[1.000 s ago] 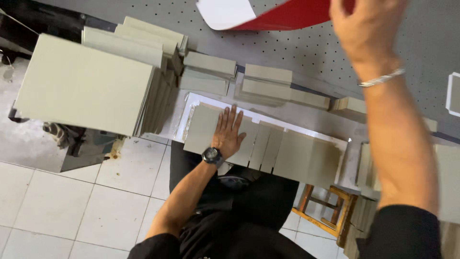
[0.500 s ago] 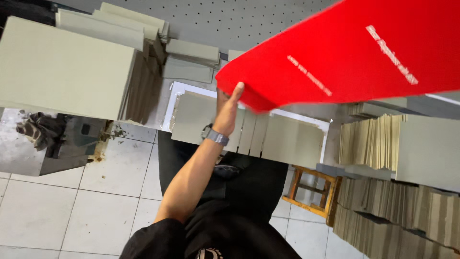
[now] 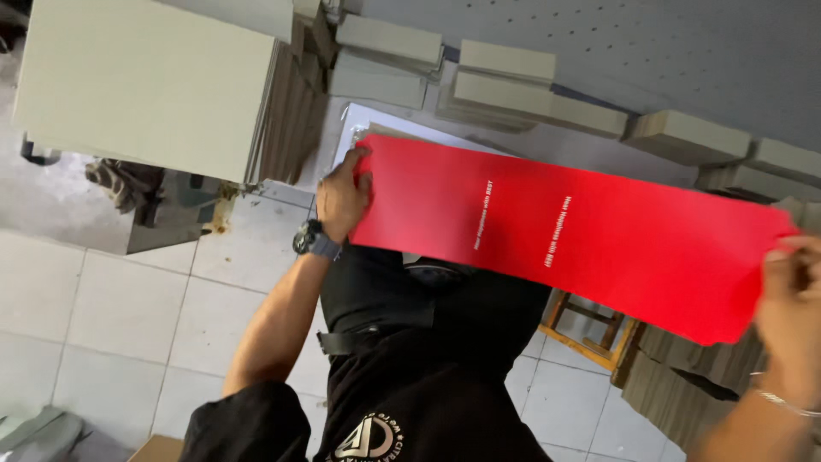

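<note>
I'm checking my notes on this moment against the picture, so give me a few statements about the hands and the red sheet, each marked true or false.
1. Both hands hold the long red sheet, one at each end. True.
2. The left hand wears a dark wristwatch. True.
3. The right hand grips a stack of grey boards. False: it holds the sheet's far end.
4. The sheet is blue. False: it is red with small white print.
5. A big stack of pale boards sits beyond the left hand. True.
</note>
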